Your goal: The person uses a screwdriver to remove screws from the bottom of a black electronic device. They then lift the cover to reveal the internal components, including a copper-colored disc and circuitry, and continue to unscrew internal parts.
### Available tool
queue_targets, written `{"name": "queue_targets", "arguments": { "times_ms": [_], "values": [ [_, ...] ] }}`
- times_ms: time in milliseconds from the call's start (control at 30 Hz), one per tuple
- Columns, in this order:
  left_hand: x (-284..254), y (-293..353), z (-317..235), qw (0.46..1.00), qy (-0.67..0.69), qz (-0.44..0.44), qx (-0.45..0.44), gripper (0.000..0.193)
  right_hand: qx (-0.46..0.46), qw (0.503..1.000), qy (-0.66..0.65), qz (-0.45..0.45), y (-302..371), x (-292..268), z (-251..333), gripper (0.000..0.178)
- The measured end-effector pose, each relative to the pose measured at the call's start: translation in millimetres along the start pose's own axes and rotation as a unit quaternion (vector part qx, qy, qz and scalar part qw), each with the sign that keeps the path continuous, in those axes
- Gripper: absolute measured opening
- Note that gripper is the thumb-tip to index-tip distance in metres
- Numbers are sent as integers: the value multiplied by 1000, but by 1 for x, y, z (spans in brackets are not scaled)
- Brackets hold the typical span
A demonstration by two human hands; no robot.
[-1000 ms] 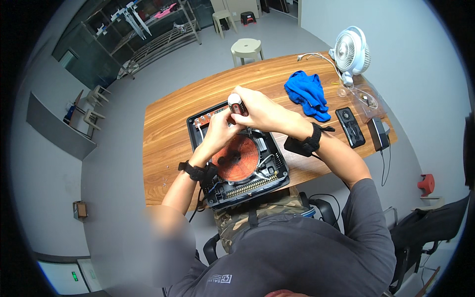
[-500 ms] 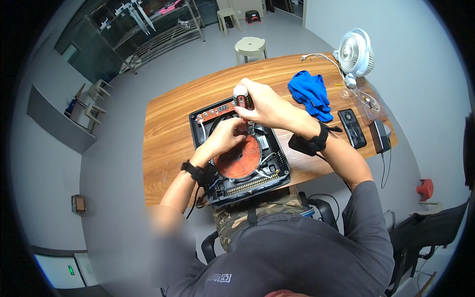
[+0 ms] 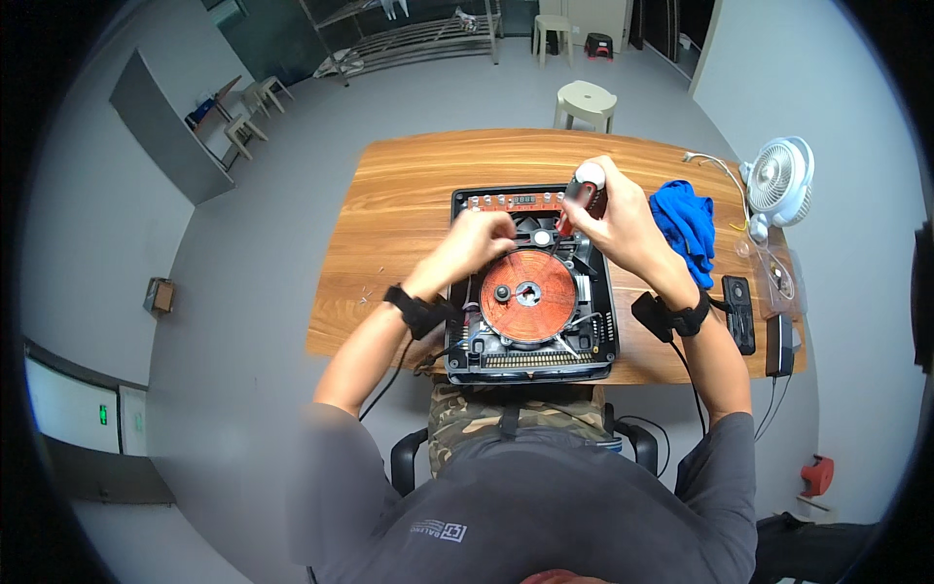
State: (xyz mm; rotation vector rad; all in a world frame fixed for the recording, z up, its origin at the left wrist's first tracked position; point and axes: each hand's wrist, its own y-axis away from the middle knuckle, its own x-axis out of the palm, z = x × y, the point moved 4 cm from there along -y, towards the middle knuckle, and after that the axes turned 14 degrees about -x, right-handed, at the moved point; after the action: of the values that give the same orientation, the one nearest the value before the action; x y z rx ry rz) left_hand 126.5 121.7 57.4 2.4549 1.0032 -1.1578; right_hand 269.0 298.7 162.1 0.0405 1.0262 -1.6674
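An opened induction cooker [image 3: 610, 355] lies in front of me, its black housing showing a round copper-red coil [image 3: 555, 297]. A small dark round part [image 3: 502, 292] sits on the coil, left of its centre. My right hand [image 3: 628, 222] is wrapped round a red, black and white electric screwdriver [image 3: 581, 192], held tilted over the coil's far right edge. My left hand [image 3: 472, 243] hovers at the coil's far left edge with its fingers curled together; whatever they pinch is hidden. Beyond the coil are a cooling fan [image 3: 538, 237] and a red control board [image 3: 496, 202].
Right of the cooker lie a blue cloth [image 3: 684, 229], a black phone-like device [image 3: 738, 313] and a black adapter [image 3: 779, 343]. A white desk fan [image 3: 780, 185] stands at the far right corner. Small loose bits [image 3: 366, 291] lie on the tabletop's left. Cables hang from both wrist straps.
My hands have moved apart from the coil's far edge. The screwdriver has lifted and tilted to the right. My view has shifted, bringing the cooker straighter in front of me.
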Motion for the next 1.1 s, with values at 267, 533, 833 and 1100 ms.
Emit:
{"name": "queue_targets", "arguments": {
  "times_ms": [267,533,833,1100],
  "values": [
    [-89,35,143,970,-70,-65,-225,14,-7,1000,17,12,4,9,-14,28],
    [-120,115,205,943,-61,-81,-316,5,-17,999,39,31,4,24,-22,31],
    [-119,148,230,928,-70,-46,-364,10,-13,998,14,54,-5,46,-4,31],
    [-108,151,225,946,-92,-56,-305,10,-18,998,6,55,-1,51,-1,30]
  ]
}}
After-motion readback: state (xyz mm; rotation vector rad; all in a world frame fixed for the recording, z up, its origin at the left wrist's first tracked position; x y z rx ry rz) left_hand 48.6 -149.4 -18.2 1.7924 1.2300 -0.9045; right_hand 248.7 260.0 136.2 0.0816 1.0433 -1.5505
